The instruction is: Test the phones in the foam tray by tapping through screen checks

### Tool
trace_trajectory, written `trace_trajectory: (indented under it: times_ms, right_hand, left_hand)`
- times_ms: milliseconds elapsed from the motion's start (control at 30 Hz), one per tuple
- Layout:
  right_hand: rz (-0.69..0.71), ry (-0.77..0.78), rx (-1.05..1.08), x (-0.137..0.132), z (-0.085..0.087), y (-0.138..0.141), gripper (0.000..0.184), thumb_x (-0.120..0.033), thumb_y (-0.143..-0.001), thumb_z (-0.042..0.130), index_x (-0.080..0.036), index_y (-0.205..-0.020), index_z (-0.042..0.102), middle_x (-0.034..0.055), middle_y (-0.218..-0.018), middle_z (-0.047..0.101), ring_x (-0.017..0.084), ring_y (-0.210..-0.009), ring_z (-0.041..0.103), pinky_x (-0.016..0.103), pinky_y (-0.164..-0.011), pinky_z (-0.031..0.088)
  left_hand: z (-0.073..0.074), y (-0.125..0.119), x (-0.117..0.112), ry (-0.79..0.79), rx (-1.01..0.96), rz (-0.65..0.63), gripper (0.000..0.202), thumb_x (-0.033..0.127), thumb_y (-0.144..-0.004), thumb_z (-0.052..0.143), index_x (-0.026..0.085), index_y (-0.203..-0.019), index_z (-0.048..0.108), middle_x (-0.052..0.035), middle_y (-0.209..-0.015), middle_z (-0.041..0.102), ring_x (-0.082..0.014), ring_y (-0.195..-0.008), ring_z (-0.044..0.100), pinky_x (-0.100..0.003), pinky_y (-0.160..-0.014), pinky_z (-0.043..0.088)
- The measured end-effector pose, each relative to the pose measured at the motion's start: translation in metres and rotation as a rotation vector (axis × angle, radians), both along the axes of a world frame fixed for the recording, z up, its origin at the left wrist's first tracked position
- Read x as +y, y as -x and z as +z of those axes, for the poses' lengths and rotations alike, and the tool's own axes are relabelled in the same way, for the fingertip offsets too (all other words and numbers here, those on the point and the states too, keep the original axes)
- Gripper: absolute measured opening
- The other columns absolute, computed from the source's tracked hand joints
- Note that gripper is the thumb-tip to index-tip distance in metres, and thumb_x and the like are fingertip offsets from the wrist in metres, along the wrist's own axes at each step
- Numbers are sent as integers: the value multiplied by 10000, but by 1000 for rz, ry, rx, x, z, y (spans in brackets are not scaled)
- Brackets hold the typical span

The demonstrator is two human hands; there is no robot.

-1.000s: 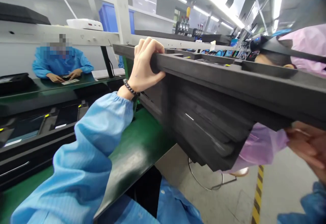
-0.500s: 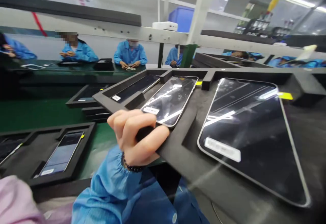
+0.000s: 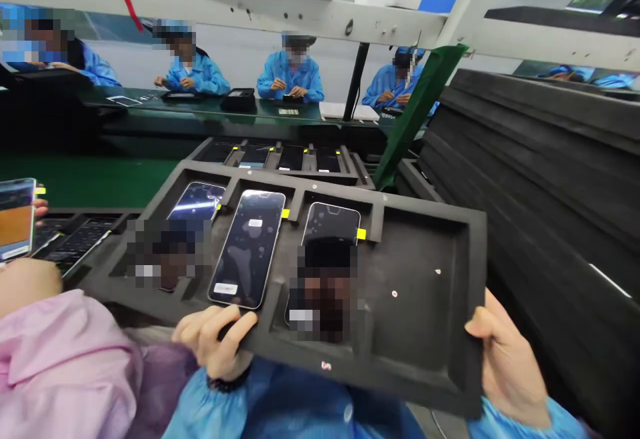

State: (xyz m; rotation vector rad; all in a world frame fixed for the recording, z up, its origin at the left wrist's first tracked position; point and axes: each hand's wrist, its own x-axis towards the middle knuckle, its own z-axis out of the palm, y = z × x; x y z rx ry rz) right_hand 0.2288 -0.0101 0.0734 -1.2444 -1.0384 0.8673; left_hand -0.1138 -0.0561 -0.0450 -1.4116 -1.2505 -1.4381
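Both my hands hold a black foam tray in front of me, tilted toward me. My left hand is closed on its near edge, below the middle phone. My right hand grips the right edge, thumb on top. Three phones lie in the tray's compartments: a left phone, a middle phone and a right phone. Each has a yellow tab at its side and a white label. The rightmost compartment holds no phone, only small pale spots on its floor.
Stacked black foam trays rise at the right. Another phone tray lies beyond mine. At left, a neighbour in a pink sleeve has a hand near a lit phone. Co-workers in blue sit across the green bench.
My view has turned and the tray now shows whole, lower and farther left in view. My right hand has come into sight on its right edge. My left hand keeps its grip.
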Motion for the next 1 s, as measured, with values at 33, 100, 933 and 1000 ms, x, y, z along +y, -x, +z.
trace_trajectory:
  times_ms: [33, 100, 933, 1000]
  right_hand:
    - [27, 66, 85, 12, -7, 5, 421, -162, -495, 594, -298, -849, 777, 72, -691, 703, 230, -499, 599, 361, -404, 473]
    - [46, 91, 159, 36, -21, 9, 431, -172, -451, 565, -286, -826, 741, 8, -644, 657, 177, -480, 537, 294, -408, 422]
    - [-183, -283, -582, 212, -104, 17, 676, -254, -768, 561, -217, -1439, 493, 136, -1528, 490, 312, -1422, 452, 580, -1225, 313]
    - [-119, -379, -662, 204, -87, 36, 533, -226, -824, 528, -208, -1355, 570, 136, -1420, 572, 293, -1349, 522, 529, -1187, 381]
  left_hand:
    - [-5, -3, 7, 61, 4, 0, 117, 223, -842, 593, 314, -814, 661, -26, -783, 593, -227, -768, 525, -420, -776, 369]
    - [-12, -10, 23, 175, -21, 2, 112, 194, -818, 648, 297, -859, 661, -29, -815, 628, -233, -826, 566, -429, -809, 386]
    - [20, -4, 138, 542, -250, -75, 210, 208, -948, 514, 228, -1049, 698, -81, -1022, 672, -239, -990, 614, -421, -921, 465]
    - [35, 9, 149, 562, -286, -59, 255, 240, -942, 521, 212, -1152, 664, -101, -1089, 663, -254, -993, 601, -442, -945, 464]
